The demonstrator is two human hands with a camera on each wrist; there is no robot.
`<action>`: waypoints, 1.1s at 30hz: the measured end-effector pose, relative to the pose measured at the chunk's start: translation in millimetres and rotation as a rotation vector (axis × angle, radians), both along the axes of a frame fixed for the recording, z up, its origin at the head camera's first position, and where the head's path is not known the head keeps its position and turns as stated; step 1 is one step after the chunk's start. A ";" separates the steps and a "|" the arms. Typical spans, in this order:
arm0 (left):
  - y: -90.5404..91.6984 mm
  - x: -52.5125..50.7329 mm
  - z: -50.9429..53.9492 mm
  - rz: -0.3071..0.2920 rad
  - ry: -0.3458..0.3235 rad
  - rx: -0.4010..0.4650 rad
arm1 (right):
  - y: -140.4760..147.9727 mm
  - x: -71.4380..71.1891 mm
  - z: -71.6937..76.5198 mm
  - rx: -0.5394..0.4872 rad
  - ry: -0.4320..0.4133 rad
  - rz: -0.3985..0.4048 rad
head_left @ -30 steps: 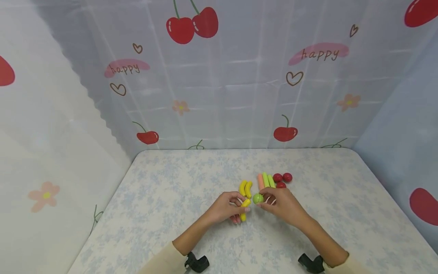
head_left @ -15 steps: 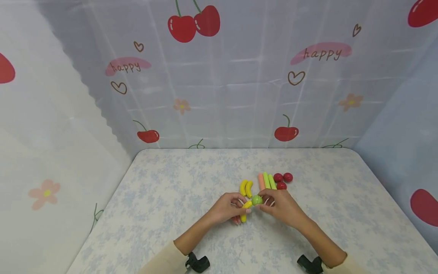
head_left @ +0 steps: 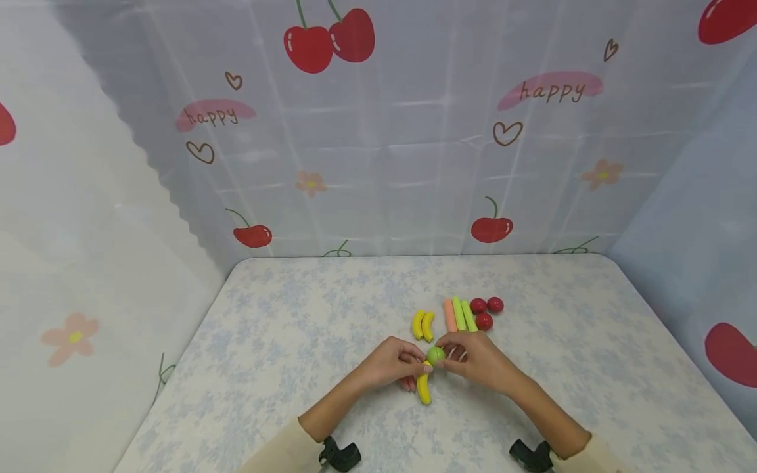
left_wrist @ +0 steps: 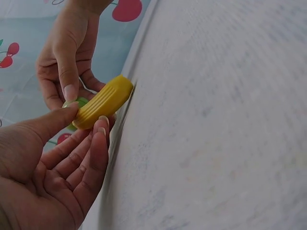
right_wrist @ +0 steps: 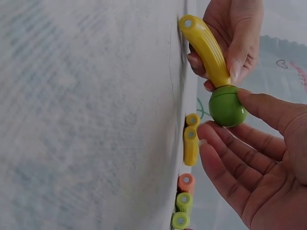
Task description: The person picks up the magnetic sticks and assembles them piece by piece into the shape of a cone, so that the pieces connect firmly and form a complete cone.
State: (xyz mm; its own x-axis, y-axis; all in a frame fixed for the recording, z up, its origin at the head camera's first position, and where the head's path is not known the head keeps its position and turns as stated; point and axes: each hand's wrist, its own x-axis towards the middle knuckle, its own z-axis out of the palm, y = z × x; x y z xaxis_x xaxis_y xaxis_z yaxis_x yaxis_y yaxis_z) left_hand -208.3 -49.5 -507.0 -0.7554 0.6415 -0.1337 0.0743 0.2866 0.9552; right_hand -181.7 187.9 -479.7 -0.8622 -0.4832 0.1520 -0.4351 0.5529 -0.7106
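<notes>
My left hand (head_left: 391, 361) pinches a yellow curved piece (head_left: 423, 389) between thumb and fingertips, its free end pointing down toward the table's near side. With thumb and fingers my right hand (head_left: 480, 360) grips a green ball (head_left: 435, 356). In the right wrist view the green ball (right_wrist: 227, 106) touches one end of the yellow piece (right_wrist: 206, 49), whose other end shows a small silvery disc. The left wrist view shows the ball partly hidden behind the yellow piece (left_wrist: 104, 102) and the left thumb.
Two yellow curved pieces (head_left: 422, 325) lie just beyond the hands. To their right are an orange stick (head_left: 451, 315), two light green sticks (head_left: 464, 314) and three red balls (head_left: 484, 321). A patterned curtain stands behind the table (head_left: 284, 315).
The green ball has moved left and nearer to me, up against the yellow piece. The yellow piece has swung so more of its lower end shows. Both hands keep their hold.
</notes>
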 end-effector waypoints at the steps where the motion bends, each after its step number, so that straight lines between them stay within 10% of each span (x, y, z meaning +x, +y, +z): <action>1: 0.0 -0.2 -0.4 0.001 -0.004 -0.002 | 0.0 -0.1 -0.1 -0.004 -0.006 0.005; 33: -18.1 1.3 -18.5 0.022 -0.154 0.024 | -2.7 -0.8 -6.3 -0.002 -0.055 0.056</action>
